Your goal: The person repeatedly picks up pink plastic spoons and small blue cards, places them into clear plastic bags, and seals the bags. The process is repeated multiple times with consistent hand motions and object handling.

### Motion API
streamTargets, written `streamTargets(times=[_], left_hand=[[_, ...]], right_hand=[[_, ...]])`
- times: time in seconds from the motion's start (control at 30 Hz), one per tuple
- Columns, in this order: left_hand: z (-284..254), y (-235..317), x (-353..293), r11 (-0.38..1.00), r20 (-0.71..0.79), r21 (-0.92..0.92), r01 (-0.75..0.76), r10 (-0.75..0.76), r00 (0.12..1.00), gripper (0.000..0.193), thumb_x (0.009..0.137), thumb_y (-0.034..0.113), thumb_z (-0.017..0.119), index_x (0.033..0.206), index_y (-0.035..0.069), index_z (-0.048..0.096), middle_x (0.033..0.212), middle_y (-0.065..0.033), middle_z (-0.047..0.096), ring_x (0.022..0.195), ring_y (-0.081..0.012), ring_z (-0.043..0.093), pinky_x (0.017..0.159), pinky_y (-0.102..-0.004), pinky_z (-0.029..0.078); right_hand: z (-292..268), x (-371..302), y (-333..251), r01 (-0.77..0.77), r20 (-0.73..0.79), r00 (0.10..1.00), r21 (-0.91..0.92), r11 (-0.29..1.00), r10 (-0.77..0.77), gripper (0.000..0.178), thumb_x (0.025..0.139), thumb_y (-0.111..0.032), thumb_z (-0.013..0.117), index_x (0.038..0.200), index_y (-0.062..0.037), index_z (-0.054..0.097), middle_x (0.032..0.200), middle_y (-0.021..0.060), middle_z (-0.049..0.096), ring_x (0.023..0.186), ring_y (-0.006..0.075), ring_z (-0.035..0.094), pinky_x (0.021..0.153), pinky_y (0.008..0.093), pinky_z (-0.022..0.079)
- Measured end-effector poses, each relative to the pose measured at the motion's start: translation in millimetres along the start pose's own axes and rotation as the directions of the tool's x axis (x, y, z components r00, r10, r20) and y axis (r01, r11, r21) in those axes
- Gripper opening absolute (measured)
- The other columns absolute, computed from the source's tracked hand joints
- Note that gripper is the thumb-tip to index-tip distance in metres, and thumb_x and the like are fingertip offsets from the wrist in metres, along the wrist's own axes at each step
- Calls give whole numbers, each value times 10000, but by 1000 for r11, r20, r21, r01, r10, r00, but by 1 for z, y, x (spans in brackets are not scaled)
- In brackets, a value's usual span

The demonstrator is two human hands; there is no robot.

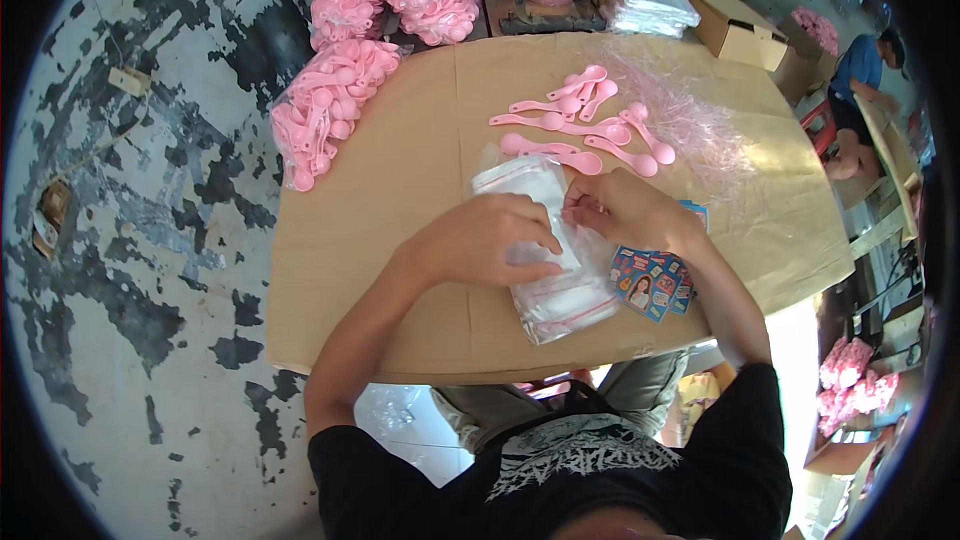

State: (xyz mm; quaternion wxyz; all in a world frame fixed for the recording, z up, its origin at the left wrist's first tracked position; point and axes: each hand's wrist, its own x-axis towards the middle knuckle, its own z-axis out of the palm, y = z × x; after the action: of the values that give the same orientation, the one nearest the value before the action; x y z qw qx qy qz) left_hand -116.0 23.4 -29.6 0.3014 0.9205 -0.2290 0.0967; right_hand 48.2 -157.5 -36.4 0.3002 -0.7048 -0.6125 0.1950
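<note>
A pile of clear plastic bags (570,305) lies on the brown-covered table in front of me. My left hand (485,240) curls over the pile's left side, with thin plastic between thumb and fingers. From the right, my right hand (635,210) pinches at the upper edge of a bag; its fingertips are partly hidden. Beneath my right wrist are blue printed cards (652,283), partly covered by the forearm. Just beyond my hands several pink plastic measuring spoons (610,128) are spread loosely.
Bags full of pink spoons (330,105) stand along the table's far left edge. Crumpled clear plastic (690,110) lies right of the loose spoons. At the back are a stack of packed plastic bags (650,10) and a cardboard box (735,28). Another person (860,70) sits at far right.
</note>
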Motion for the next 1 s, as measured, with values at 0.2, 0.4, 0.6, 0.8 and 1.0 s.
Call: streamTargets(times=[0.2,0.4,0.6,0.8,1.0], left_hand=[[13,-4,9,995,59,95,-27,22,998,171,764,177,760,898,79,722,941,-58,669,841,-235,645,752,-337,527],[20,-5,17,990,61,141,1,-10,998,270,835,273,722,976,43,705,978,-65,661,909,-234,640,807,-343,519],[44,24,67,409,-149,-897,169,-639,755,471,1030,224,448,1380,-85,393,1323,-163,542,1174,-259,580,962,-402,506],[27,-3,94,269,-215,-962,-44,-650,729,418,1033,249,448,1339,-36,434,1352,-201,519,1220,-299,561,1009,-410,494],[52,-9,89,211,-255,-966,-147,-720,646,432,1022,216,490,1359,-44,420,1297,-196,551,1151,-293,605,988,-400,517]], right_hand=[[-16,-5,29,74,-260,961,-102,992,-98,117,901,-67,560,988,-14,619,803,142,654,761,280,637,728,373,491],[-34,-10,6,77,-439,896,294,953,63,99,924,-69,544,989,-13,593,723,93,613,646,166,594,617,308,461],[-34,-29,6,48,-179,984,156,987,-19,114,914,-95,581,1006,-40,618,794,74,644,758,165,640,655,294,491],[-51,-68,22,22,49,999,-372,928,-4,322,753,-347,750,940,-95,681,932,77,634,927,257,592,848,398,450],[-27,-61,41,146,32,989,-341,929,-143,302,723,-309,794,907,-95,688,992,80,575,1078,265,507,1009,407,337]])
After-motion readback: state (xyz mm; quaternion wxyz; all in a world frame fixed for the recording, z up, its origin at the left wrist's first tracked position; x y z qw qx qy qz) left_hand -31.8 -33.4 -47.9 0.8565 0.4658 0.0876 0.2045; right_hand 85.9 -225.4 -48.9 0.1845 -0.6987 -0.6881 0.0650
